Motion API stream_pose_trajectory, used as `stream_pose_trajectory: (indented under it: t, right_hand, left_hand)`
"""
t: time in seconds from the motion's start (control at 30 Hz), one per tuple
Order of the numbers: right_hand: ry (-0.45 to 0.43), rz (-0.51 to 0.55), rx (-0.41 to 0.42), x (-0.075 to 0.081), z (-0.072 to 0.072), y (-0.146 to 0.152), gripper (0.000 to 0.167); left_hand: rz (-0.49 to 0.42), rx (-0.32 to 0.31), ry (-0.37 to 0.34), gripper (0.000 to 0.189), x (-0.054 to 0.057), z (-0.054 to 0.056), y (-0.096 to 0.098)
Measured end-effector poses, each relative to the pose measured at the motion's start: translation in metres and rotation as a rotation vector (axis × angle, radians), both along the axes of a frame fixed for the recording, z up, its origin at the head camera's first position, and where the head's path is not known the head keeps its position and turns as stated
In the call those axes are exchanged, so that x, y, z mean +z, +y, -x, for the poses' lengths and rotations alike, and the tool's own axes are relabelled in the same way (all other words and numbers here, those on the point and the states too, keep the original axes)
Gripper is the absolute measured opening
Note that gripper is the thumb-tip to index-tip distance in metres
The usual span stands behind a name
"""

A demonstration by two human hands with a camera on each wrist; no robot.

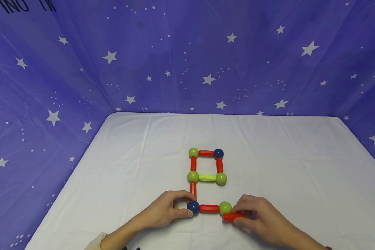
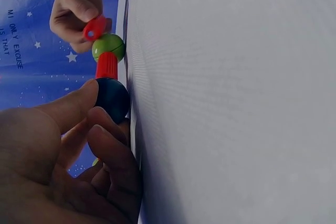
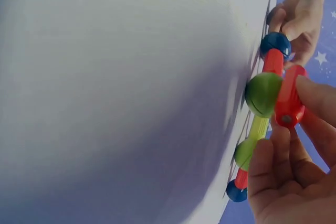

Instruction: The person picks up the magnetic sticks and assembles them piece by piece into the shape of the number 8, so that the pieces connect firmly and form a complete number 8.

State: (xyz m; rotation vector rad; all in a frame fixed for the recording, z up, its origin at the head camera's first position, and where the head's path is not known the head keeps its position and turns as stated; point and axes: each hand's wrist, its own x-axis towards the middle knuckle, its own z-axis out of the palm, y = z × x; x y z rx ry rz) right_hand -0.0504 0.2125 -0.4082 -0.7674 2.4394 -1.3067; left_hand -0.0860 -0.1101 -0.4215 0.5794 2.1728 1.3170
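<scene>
A flat frame of balls and rods lies on the white table. My left hand (image 1: pixel 167 210) pinches the dark blue ball (image 1: pixel 193 207) at its near left corner between thumb and fingers. From that ball a red rod (image 1: pixel 209 208) runs right to a green ball (image 1: pixel 225 208). Beside this green ball my right hand (image 1: pixel 262 217) holds a loose red rod (image 1: pixel 233 217) between thumb and fingers. In the right wrist view the held rod (image 3: pixel 290 97) lies close against the green ball (image 3: pixel 263 95); whether they touch I cannot tell.
Farther back, a closed square has green balls (image 1: pixel 193 176), a blue ball (image 1: pixel 218 153), red rods (image 1: pixel 206 153) and a yellow-green rod (image 1: pixel 207 177). Another red rod (image 1: pixel 192 189) links it to the near blue ball. A purple star-printed cloth (image 1: pixel 181 52) hangs behind the white table (image 1: pixel 268 149).
</scene>
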Motion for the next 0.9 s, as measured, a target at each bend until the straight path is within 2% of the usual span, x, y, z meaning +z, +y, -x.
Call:
stream_pose_trajectory:
  t: [0.17, 0.37, 0.6, 0.9]
  right_hand:
    - [0.089, 0.000, -0.093, 0.003, 0.004, 0.001, 0.012]
    - [0.132, -0.061, -0.209, 0.002, 0.012, 0.002, 0.016]
    - [0.095, -0.129, -0.304, 0.001, 0.023, -0.003, 0.019]
    - [0.084, -0.162, -0.382, 0.000, 0.032, -0.008, 0.016]
  left_hand:
    - [-0.006, 0.001, -0.008, 0.029, 0.000, 0.000, 0.000]
    - [-0.007, -0.003, -0.006, 0.029, 0.000, -0.001, -0.001]
    - [-0.009, -0.002, -0.016, 0.029, -0.001, 0.000, -0.001]
    - [-0.004, 0.007, -0.026, 0.029, 0.001, 0.000, 0.000]
